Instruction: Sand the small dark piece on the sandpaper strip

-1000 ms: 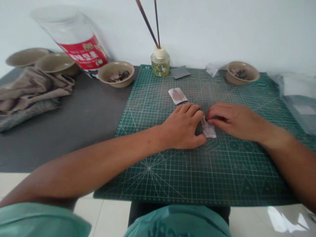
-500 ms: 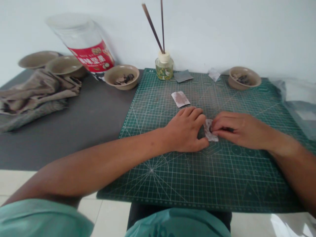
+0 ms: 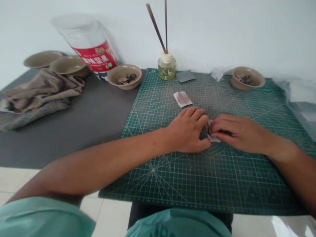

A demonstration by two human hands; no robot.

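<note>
A small whitish, stained sheet (image 3: pixel 214 139) lies on the green cutting mat (image 3: pixel 177 177) between my hands. My left hand (image 3: pixel 189 131) rests on the mat, thumb and fingers apart, with its tips at the sheet's left edge. The fingers of my right hand (image 3: pixel 237 132) are pinched together over the sheet, on something small and dark that I cannot make out. Just above my left hand lies another white sheet with a brown smudge (image 3: pixel 182 99).
Along the wall stand a bowl of dark pieces (image 3: pixel 125 77), a reed diffuser (image 3: pixel 167 67), a grey sheet (image 3: pixel 185 76), a white scrap (image 3: pixel 217 75) and a second filled bowl (image 3: pixel 247 79). Leftward are a big jar (image 3: pixel 86 42), more bowls and a cloth (image 3: pixel 41 89); rightward, plastic bags (image 3: pixel 302 95).
My right hand has moved slightly left across the sheet, closer to my left thumb, and covers more of it. The whole view has shifted a little. My left hand keeps its pose.
</note>
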